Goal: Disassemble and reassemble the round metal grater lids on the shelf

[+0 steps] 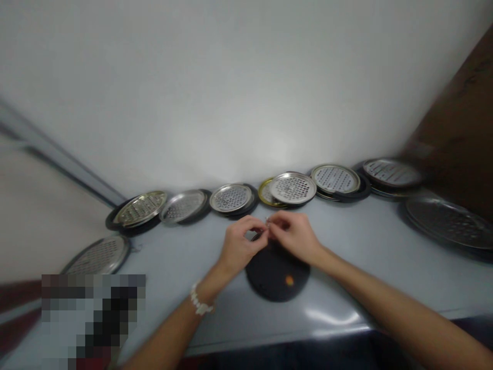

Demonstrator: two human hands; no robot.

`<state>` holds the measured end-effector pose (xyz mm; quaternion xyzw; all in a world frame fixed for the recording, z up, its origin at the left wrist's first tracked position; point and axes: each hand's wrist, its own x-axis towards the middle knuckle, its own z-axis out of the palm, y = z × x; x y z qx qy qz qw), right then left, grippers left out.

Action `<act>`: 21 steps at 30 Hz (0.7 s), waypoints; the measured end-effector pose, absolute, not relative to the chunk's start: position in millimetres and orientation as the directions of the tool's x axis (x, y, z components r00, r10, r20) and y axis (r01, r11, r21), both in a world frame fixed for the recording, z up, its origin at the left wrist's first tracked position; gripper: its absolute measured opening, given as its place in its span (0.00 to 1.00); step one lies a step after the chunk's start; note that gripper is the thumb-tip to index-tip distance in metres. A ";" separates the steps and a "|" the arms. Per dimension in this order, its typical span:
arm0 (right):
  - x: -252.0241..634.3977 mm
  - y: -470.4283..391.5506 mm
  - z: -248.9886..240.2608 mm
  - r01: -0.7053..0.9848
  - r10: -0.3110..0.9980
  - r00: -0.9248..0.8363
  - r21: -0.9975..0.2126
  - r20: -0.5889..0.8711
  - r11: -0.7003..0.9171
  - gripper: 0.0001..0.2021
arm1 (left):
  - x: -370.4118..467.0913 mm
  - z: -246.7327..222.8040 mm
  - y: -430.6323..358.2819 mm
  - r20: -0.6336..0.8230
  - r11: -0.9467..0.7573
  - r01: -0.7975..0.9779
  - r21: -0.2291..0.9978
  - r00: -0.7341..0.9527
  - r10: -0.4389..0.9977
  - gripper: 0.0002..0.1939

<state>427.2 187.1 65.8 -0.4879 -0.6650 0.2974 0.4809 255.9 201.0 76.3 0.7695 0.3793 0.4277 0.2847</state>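
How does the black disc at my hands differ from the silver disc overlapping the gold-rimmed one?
The black disc is dark and shows an orange spot; the silver disc is bright and pierced with many holes. The black disc is by your left hand and right hand; the silver disc lies farther off, partly over the gold-rimmed disc. Both are round.

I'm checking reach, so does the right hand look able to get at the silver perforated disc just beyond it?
Probably yes: the silver perforated disc lies just beyond the right hand with nothing visible between them, though its pinch beside the left hand would likely need to open.
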 end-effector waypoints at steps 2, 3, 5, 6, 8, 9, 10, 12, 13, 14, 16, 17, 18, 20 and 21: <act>426.6 187.2 64.9 0.351 0.939 -0.049 -0.875 0.339 0.334 0.06 | 256.0 76.7 200.8 0.441 -0.547 0.334 0.767 0.346 0.828 0.04; 426.3 187.1 64.3 0.342 0.942 -0.043 -0.881 0.333 0.327 0.05 | 256.0 76.8 200.8 0.442 -0.549 0.334 0.766 0.347 0.827 0.04; 425.6 186.7 63.1 0.327 0.946 -0.031 -0.891 0.322 0.314 0.05 | 255.9 76.9 200.8 0.446 -0.556 0.341 0.758 0.351 0.823 0.04; 425.3 186.4 62.6 0.321 0.948 -0.028 -0.895 0.318 0.310 0.05 | 255.9 76.8 200.9 0.450 -0.562 0.344 0.752 0.354 0.820 0.04; 424.8 185.8 62.1 0.313 0.950 -0.027 -0.900 0.312 0.305 0.05 | 255.5 76.5 201.3 0.459 -0.575 0.349 0.740 0.363 0.811 0.05; 424.6 185.6 62.0 0.307 0.951 -0.029 -0.903 0.306 0.300 0.05 | 255.3 76.3 201.6 0.462 -0.581 0.350 0.735 0.370 0.806 0.04; 424.5 185.5 62.0 0.301 0.953 -0.032 -0.907 0.300 0.296 0.05 | 255.0 76.1 201.9 0.464 -0.586 0.349 0.731 0.375 0.802 0.04; 424.5 185.8 62.0 0.289 0.957 -0.038 -0.913 0.289 0.287 0.05 | 254.3 75.6 202.5 0.464 -0.591 0.348 0.727 0.385 0.798 0.04; 424.6 186.1 62.0 0.285 0.958 -0.040 -0.915 0.285 0.284 0.05 | 254.0 75.4 202.7 0.463 -0.592 0.350 0.726 0.388 0.797 0.04; 424.6 186.3 62.0 0.283 0.958 -0.042 -0.917 0.282 0.282 0.05 | 253.7 75.2 202.8 0.462 -0.594 0.353 0.723 0.392 0.795 0.04; 424.7 186.5 62.0 0.286 0.959 -0.039 -0.916 0.282 0.281 0.05 | 253.4 75.0 202.8 0.461 -0.598 0.362 0.716 0.398 0.793 0.05; 424.7 186.5 62.0 0.291 0.959 -0.037 -0.915 0.283 0.281 0.05 | 253.3 74.9 202.6 0.460 -0.599 0.365 0.713 0.401 0.792 0.05; 424.6 186.3 62.1 0.296 0.958 -0.034 -0.913 0.283 0.280 0.05 | 253.4 75.0 202.3 0.460 -0.599 0.367 0.711 0.402 0.792 0.05; 424.1 185.6 62.3 0.308 0.957 -0.030 -0.909 0.287 0.282 0.05 | 253.5 75.1 201.7 0.459 -0.598 0.371 0.710 0.400 0.793 0.05; 423.8 185.2 62.5 0.315 0.957 -0.029 -0.906 0.288 0.282 0.05 | 253.6 75.1 201.5 0.459 -0.597 0.374 0.709 0.399 0.794 0.04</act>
